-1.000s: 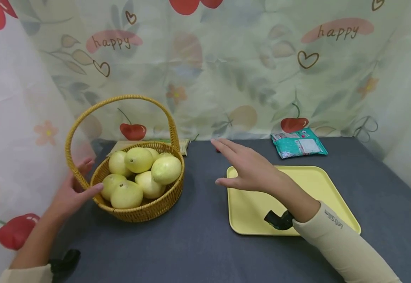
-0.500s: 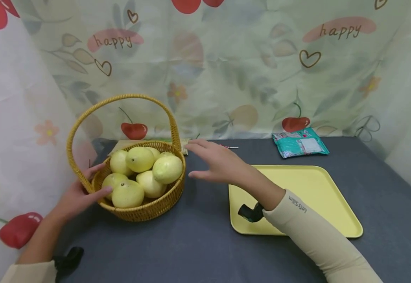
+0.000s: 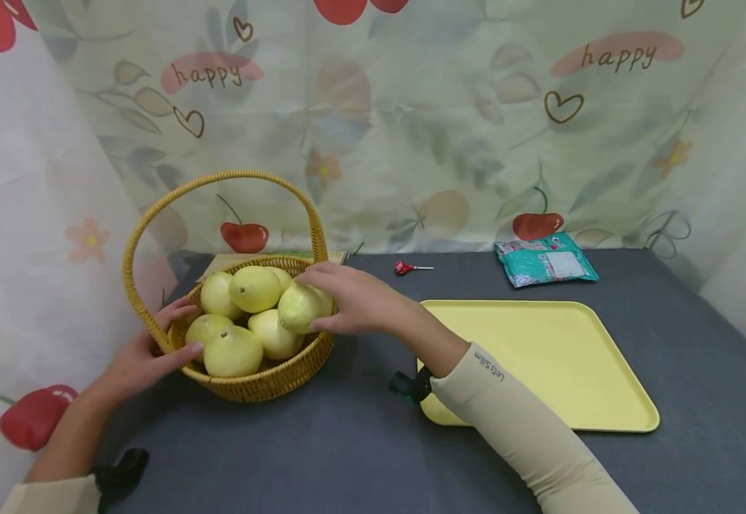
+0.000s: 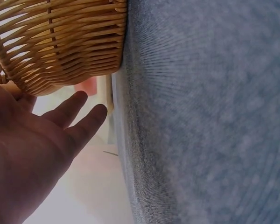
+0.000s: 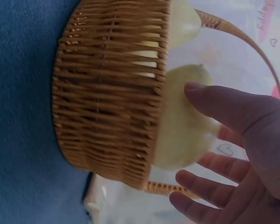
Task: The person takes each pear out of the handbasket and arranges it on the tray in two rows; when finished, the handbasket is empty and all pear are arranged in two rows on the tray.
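Observation:
A woven wicker basket (image 3: 257,389) with a tall arched handle holds several pale yellow-green melons (image 3: 233,352). My left hand (image 3: 144,360) rests at its left rim, thumb over the edge near the handle's foot. In the left wrist view, two fingers of the left hand (image 4: 42,144) stretch out straight beside the wicker wall. My right hand (image 3: 356,300) spans the rightmost melon (image 3: 300,307), fingers over its top and thumb at its lower side. Seen from the right wrist, the thumb lies against this melon (image 5: 182,126), while the lower fingers are spread and apart from it.
A yellow tray (image 3: 540,364) lies right of the basket, partly beneath the right forearm. Behind it are a teal packet (image 3: 545,259) and a red lollipop (image 3: 403,268). A flat beige packet (image 3: 218,264) lies behind the basket. Printed curtains enclose the dark tabletop (image 3: 321,457).
My right hand has moved left from above the tray to the rightmost melon, uncovering the lollipop. My left hand has shifted slightly right onto the basket rim. The basket stays in place.

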`<action>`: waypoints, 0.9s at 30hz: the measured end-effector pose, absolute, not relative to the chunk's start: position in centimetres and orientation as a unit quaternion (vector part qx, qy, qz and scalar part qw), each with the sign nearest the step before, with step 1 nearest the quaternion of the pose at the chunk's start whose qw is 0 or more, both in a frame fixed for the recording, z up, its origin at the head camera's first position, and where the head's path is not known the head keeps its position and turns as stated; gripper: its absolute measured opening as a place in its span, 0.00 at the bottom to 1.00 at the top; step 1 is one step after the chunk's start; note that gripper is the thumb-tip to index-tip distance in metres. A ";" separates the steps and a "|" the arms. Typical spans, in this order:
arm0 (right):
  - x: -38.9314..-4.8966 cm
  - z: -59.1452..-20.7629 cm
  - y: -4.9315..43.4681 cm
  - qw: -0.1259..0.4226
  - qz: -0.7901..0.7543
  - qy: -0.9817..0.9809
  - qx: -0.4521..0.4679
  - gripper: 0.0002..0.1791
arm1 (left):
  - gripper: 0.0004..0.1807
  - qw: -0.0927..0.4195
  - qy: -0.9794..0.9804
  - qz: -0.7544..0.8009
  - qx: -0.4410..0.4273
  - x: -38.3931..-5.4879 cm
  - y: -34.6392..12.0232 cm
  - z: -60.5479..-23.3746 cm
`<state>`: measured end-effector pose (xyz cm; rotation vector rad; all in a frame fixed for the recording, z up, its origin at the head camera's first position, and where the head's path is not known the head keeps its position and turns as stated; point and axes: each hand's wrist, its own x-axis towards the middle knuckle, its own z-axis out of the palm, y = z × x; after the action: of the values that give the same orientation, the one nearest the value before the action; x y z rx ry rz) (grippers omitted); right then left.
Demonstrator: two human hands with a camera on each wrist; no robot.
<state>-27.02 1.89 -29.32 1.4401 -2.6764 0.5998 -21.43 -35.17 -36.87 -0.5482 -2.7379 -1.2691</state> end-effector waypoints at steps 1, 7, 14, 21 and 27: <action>-27.0 -29.4 1.7 0.019 0.194 -0.864 0.465 0.36 | 0.33 0.036 -0.892 -0.414 -0.178 -21.4 -35.2 -36.9; -27.1 -30.2 0.8 0.014 0.203 -0.860 0.468 0.38 | 0.33 0.025 -0.895 -0.409 -0.178 -21.5 -35.2 -36.8; -27.1 -30.7 0.4 0.042 0.206 -0.860 0.466 0.37 | 0.34 0.026 -0.898 -0.406 -0.167 -21.4 -35.3 -36.7; -26.8 -30.6 1.0 0.075 0.230 -0.860 0.449 0.35 | 0.37 0.024 -0.904 -0.400 -0.152 -21.3 -35.5 -36.2; -26.5 -30.3 3.2 0.046 0.337 -0.849 0.405 0.32 | 0.40 -0.003 -0.905 -0.396 -0.156 -21.4 -35.9 -35.9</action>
<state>-26.45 3.16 -30.31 1.2355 -2.5922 1.0292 -21.43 -35.86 -35.91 -0.4914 -2.8484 -1.2463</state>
